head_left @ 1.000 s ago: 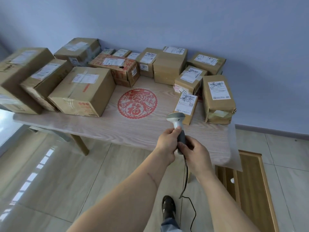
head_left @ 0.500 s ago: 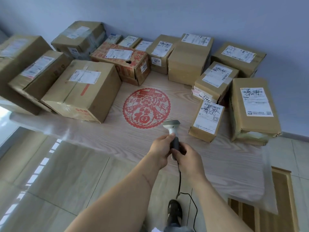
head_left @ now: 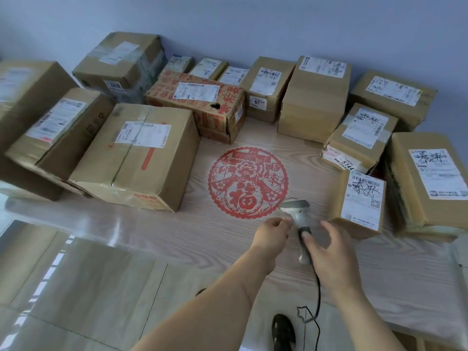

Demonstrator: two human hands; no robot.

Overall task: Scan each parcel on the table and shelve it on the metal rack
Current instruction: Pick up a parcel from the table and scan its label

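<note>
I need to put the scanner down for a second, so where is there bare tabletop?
Free: the wood around the red paper-cut, between the big taped box and the small labelled parcel, and the near table edge below both hands. Crowded: parcels sit packed along the wall and both sides.

cam: head, single view | pos: above table (head_left: 157, 231) near edge | facing: fwd + down twd far edge & wall (head_left: 253, 24) | range: close, wide-angle | covers: most of tabletop, floor (head_left: 83, 295) at left
</note>
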